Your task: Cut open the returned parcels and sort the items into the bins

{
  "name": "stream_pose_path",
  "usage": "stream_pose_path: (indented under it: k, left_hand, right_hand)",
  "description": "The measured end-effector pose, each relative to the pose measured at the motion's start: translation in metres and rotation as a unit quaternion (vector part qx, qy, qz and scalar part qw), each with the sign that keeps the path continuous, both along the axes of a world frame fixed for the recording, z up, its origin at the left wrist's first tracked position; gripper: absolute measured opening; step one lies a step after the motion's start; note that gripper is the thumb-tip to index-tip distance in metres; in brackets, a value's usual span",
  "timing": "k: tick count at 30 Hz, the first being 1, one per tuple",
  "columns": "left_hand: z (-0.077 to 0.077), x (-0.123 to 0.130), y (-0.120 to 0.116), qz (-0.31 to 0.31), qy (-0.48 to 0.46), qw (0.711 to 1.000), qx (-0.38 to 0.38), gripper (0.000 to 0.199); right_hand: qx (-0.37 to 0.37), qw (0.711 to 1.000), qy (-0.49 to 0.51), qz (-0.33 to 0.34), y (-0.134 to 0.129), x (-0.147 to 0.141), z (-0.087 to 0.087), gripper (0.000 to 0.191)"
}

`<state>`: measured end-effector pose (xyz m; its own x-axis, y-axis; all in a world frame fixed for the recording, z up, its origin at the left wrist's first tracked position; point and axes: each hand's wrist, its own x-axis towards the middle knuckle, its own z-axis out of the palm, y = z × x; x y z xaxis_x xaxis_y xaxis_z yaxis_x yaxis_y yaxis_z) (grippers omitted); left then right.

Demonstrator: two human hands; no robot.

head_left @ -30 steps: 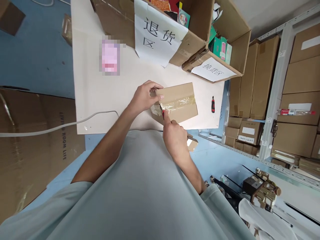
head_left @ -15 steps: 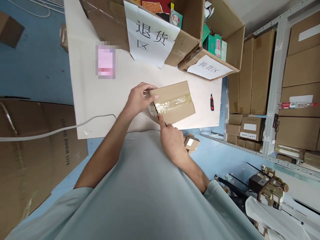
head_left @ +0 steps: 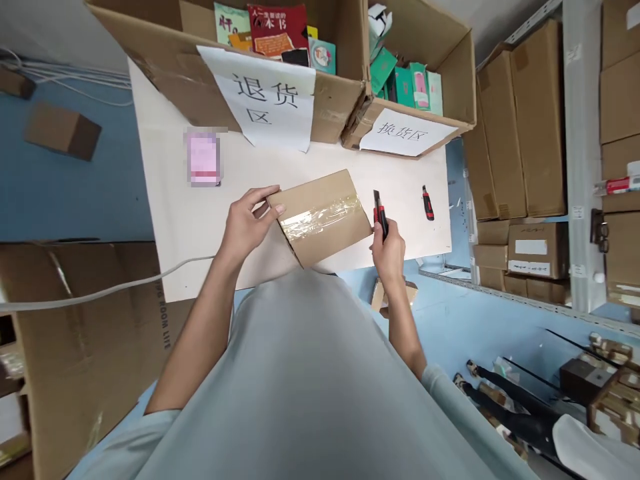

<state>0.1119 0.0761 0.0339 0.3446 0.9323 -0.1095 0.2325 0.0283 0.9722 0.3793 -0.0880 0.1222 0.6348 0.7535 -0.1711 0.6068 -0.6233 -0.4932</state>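
Note:
A brown cardboard box (head_left: 320, 240) lies at an angle on the white table (head_left: 175, 227), with clear tape (head_left: 330, 217) along its top. My left hand (head_left: 250, 223) grips its left end, thumb on top and fingers at the far corner. By the box's right end, my right hand (head_left: 389, 248) is closed around a red and black box cutter (head_left: 381, 217). The cutter points away from me, its tip clear of the tape. Farther right on the table lies a second red and black cutter (head_left: 428, 203).
Two open cartons stand at the back, one with books (head_left: 280, 30) and a paper sign (head_left: 265, 100), the other with green boxes (head_left: 403, 87) and a sign (head_left: 405, 135). A pixelated pink item (head_left: 203, 157) lies at left. A white cable (head_left: 115, 300) crosses the left edge. Shelved cartons (head_left: 543, 127) stand right.
My right hand has moved from the box's left end to beyond its right end, carrying the cutter off the tape. My left hand still holds the box. The view has shifted.

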Motion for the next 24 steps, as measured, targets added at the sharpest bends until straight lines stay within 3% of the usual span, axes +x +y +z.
stream_pose_path:
  k: [3, 6, 10, 12, 15, 18, 24]
  left_hand:
    - [0.008, 0.003, 0.003, -0.005, 0.039, 0.999, 0.037, 0.045]
    - [0.027, 0.019, -0.006, -0.013, 0.112, 0.983, 0.142, 0.035]
    - [0.044, 0.068, -0.031, -0.123, 0.165, 0.945, 0.253, 0.031]
    - [0.042, 0.092, -0.042, -0.178, 0.177, 0.929, 0.271, 0.031]
    - [0.03, 0.113, -0.05, -0.192, 0.191, 0.922, 0.276, 0.031]
    - [0.021, 0.116, -0.052, -0.176, 0.199, 0.924, 0.275, 0.03]
    - [0.019, 0.115, -0.053, -0.167, 0.192, 0.925, 0.282, 0.028]
  right_hand:
    - [0.002, 0.999, 0.043, 0.009, -0.011, -0.001, -0.012, 0.039]
    - [-0.011, 0.995, 0.101, 0.004, -0.024, -0.009, -0.017, 0.037]
    - [-0.007, 0.988, 0.154, 0.002, -0.033, -0.012, -0.023, 0.04]
    - [0.004, 0.985, 0.171, 0.003, -0.036, -0.009, -0.024, 0.043]
    - [0.014, 0.98, 0.2, 0.008, -0.039, -0.004, -0.023, 0.048]
    - [0.019, 0.976, 0.217, 0.02, -0.041, 0.001, -0.017, 0.053]
    - [0.024, 0.978, 0.184, 0.093, -0.035, 0.002, 0.0, 0.059]
